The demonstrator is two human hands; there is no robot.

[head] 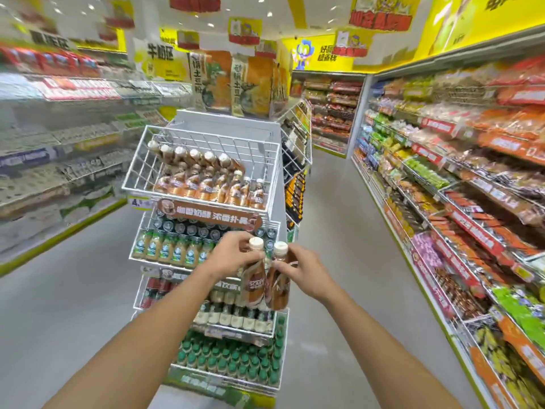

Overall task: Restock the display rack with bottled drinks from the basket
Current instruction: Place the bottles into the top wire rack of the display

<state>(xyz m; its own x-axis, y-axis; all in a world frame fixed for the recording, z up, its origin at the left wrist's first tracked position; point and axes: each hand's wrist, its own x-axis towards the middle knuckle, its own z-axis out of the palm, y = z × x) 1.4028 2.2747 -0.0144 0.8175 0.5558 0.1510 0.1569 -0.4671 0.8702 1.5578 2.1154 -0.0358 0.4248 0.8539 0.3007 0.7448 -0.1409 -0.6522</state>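
Note:
My left hand (233, 255) grips one brown coffee bottle (254, 280) near its white cap. My right hand (300, 268) grips a second brown coffee bottle (277, 286) beside it. Both bottles hang upright and touch each other in front of the white wire display rack (274, 184). The rack's top wire bin holds two rows of the same brown bottles (203, 178), with open space at its right side. Lower tiers hold green-labelled and green-capped drinks (171, 249). No basket is in view.
The rack stands at an aisle end. Snack shelves (460, 184) line the right side, and blurred shelves (59, 137) run along the left. Grey floor (333, 231) passes on both sides of the rack. Orange boxes (236, 81) sit on top of the rack.

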